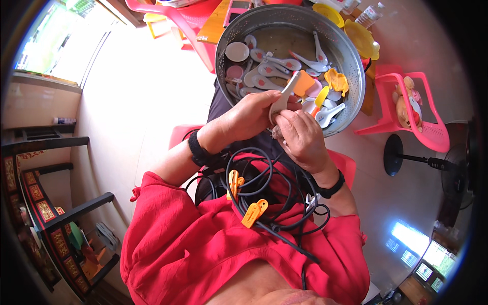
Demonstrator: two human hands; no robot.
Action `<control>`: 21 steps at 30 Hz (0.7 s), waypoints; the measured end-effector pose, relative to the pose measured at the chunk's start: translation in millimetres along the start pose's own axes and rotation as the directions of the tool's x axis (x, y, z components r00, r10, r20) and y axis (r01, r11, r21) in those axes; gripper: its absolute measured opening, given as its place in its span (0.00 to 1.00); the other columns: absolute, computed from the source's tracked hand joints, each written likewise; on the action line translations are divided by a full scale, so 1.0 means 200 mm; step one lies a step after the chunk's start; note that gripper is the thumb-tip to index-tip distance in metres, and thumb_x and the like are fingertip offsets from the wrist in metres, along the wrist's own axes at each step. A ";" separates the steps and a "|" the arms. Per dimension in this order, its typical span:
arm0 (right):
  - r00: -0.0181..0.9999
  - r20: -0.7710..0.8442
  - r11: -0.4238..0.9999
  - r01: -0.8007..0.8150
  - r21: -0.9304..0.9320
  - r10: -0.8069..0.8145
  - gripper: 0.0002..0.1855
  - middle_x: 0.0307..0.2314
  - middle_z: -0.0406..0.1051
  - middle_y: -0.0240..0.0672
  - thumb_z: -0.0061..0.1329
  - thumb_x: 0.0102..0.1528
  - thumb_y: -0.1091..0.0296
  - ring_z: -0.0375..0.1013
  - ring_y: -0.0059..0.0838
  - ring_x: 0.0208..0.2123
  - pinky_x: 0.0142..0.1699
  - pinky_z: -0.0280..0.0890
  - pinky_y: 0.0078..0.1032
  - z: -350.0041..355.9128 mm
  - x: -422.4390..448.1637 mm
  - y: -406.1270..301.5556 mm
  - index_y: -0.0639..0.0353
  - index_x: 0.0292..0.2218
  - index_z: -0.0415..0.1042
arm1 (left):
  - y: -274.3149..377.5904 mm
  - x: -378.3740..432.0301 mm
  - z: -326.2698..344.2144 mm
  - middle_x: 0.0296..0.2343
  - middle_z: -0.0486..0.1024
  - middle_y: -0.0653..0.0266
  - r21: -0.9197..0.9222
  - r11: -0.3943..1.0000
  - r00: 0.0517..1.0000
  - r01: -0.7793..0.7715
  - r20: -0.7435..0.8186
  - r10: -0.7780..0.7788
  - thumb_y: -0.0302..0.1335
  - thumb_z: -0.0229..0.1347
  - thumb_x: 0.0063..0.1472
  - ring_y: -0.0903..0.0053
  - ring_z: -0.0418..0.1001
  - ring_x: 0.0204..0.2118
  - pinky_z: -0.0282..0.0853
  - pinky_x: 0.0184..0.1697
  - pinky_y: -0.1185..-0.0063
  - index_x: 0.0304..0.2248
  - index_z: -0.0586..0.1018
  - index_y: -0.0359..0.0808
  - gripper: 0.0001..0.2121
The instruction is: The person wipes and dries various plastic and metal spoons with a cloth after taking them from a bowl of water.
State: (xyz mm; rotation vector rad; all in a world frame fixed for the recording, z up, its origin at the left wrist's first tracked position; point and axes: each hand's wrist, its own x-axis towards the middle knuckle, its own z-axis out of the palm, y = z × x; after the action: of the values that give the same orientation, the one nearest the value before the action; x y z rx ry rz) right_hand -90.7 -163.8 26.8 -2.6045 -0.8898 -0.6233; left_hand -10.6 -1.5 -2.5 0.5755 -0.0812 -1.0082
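Note:
My left hand grips a white ceramic soup spoon, its handle pointing up and away over a large round metal basin. Pressed to the bowl of that spoon is my right hand, pinching a crumpled greyish cloth or scrubber that is mostly hidden by the fingers. Inside the basin lie several ceramic spoons, many with red flower patterns, in shallow water. Among them are a small white bowl, an orange spatula-like piece, a yellow-handled utensil and a yellow moulded piece.
Black cables with orange clips lie across my lap. Yellow plastic dishes and a plastic bottle stand beyond the basin. On the right are a pink chair with a plush toy and a standing fan.

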 end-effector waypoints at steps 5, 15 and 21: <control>0.954 -0.172 0.935 -0.188 0.302 0.247 0.12 0.32 0.70 0.41 0.55 0.47 0.79 0.72 0.39 0.32 0.35 0.69 0.32 -0.03 0.00 0.04 0.64 0.36 0.71 | 0.03 -0.04 -0.02 0.46 0.73 0.55 0.341 0.939 0.998 0.040 -0.058 -0.022 0.34 0.42 0.70 0.70 0.73 0.48 0.67 0.54 0.71 0.49 0.70 0.27 0.18; 0.912 -0.080 0.905 -0.409 -0.118 0.402 0.12 0.32 0.68 0.42 0.55 0.46 0.76 0.72 0.42 0.35 0.40 0.69 0.35 -0.09 -0.10 0.32 0.64 0.33 0.68 | 0.32 0.08 -0.11 0.38 0.78 0.56 0.942 0.275 0.938 0.191 -0.258 0.231 0.36 0.50 0.66 0.71 0.78 0.39 0.74 0.41 0.75 0.49 0.70 0.30 0.19; 0.885 0.026 0.845 -0.436 -0.310 0.465 0.09 0.31 0.69 0.43 0.54 0.48 0.74 0.72 0.43 0.36 0.41 0.69 0.35 -0.06 -0.12 0.36 0.64 0.31 0.68 | 0.43 0.21 -0.27 0.37 0.77 0.45 0.392 -0.917 0.990 -0.072 -0.085 -0.114 0.26 0.49 0.61 0.59 0.77 0.38 0.74 0.42 0.72 0.45 0.74 0.30 0.14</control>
State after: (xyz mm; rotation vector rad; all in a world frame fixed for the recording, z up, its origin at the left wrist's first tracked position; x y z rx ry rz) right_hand -66.2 -235.5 13.9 -2.9861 -0.1823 -0.5257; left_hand 96.0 22.1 -14.7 2.9115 -1.7072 -0.3902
